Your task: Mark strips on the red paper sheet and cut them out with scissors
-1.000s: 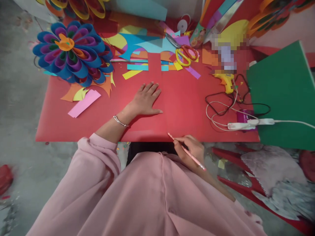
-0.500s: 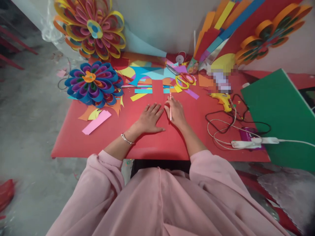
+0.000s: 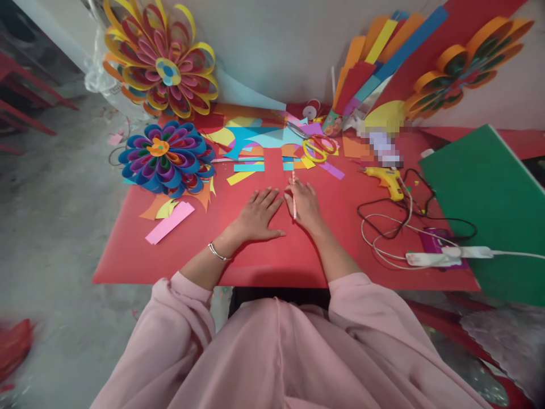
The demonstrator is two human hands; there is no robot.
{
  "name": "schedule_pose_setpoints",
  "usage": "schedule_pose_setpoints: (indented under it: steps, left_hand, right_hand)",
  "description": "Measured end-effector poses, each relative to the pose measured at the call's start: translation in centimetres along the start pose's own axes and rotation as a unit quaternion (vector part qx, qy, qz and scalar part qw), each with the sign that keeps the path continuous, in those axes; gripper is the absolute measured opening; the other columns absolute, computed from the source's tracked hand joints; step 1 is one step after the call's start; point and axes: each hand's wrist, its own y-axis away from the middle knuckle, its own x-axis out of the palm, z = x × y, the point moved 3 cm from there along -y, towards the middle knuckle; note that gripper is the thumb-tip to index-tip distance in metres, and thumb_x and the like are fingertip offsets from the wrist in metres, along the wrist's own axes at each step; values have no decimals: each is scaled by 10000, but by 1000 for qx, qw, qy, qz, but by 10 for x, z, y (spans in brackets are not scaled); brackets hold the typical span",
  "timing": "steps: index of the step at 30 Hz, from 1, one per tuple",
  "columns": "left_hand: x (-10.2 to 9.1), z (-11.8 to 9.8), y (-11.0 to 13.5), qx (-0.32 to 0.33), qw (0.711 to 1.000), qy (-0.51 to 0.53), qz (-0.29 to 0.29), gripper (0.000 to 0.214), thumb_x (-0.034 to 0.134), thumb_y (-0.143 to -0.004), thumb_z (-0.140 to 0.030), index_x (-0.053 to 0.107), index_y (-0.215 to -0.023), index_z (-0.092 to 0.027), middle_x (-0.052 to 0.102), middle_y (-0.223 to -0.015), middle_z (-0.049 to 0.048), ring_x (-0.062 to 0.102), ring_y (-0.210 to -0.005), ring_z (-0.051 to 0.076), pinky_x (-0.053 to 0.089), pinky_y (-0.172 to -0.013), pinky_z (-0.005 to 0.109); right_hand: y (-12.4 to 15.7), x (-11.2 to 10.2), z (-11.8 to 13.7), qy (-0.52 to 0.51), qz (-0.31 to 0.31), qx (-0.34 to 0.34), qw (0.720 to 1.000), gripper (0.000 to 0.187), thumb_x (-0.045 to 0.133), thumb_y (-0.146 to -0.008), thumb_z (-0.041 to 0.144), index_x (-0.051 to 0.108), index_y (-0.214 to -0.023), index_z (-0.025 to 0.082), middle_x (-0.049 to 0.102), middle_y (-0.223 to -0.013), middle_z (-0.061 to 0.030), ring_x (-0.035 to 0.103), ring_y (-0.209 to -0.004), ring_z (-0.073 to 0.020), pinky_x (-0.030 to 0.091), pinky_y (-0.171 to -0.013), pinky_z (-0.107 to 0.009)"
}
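A large red paper sheet (image 3: 128,250) covers the low table in front of me. My left hand (image 3: 258,216) lies flat on it, fingers stretched out and together, a silver bangle on the wrist. Right beside it, my right hand (image 3: 305,205) is closed round a pink pencil (image 3: 293,196), whose tip points away from me and rests on the red sheet near a fold line running down its middle.
Blue-purple paper flower (image 3: 166,158) at left, yellow-pink flower (image 3: 162,62) behind it. Paper scraps, a pink strip (image 3: 169,222), yellow scissors (image 3: 317,149) at the back. Yellow glue gun (image 3: 385,177), tangled cords and power strip (image 3: 447,257) at right, green board (image 3: 489,204) beyond.
My right hand came up from the near table edge with the pencil and now rests beside the left hand on the red sheet. The view tilted up, showing the wall and more flowers.
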Motion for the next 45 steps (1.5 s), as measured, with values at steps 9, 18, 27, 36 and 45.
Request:
schedule_pose_setpoints:
  steps: [9, 18, 27, 36, 45]
  left_hand:
    - [-11, 12, 14, -31, 999, -18, 32, 1120, 663, -871, -825, 362, -1718, -157, 248, -1806, 185, 231, -1678, 430, 175, -1337, 699]
    - [-16, 15, 14, -31, 998, -12, 47, 1106, 678, -860, -820, 375, -1715, -188, 259, -1806, 180, 234, -1680, 421, 166, -1351, 658]
    - [-22, 15, 15, -50, 996, -15, 72, 1097, 687, -858, -798, 375, -1715, -187, 238, -1815, 169, 219, -1685, 418, 176, -1357, 645]
    - [-27, 13, 13, -60, 994, -21, 92, 1108, 697, -864, -778, 350, -1722, -169, 214, -1823, 157, 185, -1698, 397, 152, -1369, 631]
    - [-24, 14, 14, -53, 995, -17, 78, 1105, 694, -863, -775, 365, -1717, -155, 230, -1819, 162, 199, -1691, 413, 151, -1371, 629]
  right_hand:
    - [0, -2, 3, -9, -11, 5, 1000, 201, 539, -1078, 317, 702, -1140, 219, 695, -1473, -180, 562, -1481, -338, 353, -1265, -599]
    - [0, -2, 2, -14, -7, 6, 1000, 181, 566, -1070, 306, 708, -1141, 218, 680, -1496, -180, 541, -1504, -332, 359, -1263, -596]
    - [2, 0, 0, -8, -23, -13, 1000, 260, 586, -1074, 424, 711, -1170, 217, 683, -1495, -182, 553, -1493, -353, 376, -1255, -624]
    - [2, 0, -1, -7, -28, -18, 999, 292, 583, -1078, 479, 699, -1156, 223, 683, -1479, -188, 556, -1488, -356, 368, -1260, -618]
    - [2, 1, -1, -3, -24, -17, 1000, 275, 574, -1079, 469, 688, -1144, 227, 691, -1469, -181, 561, -1478, -345, 373, -1253, -603]
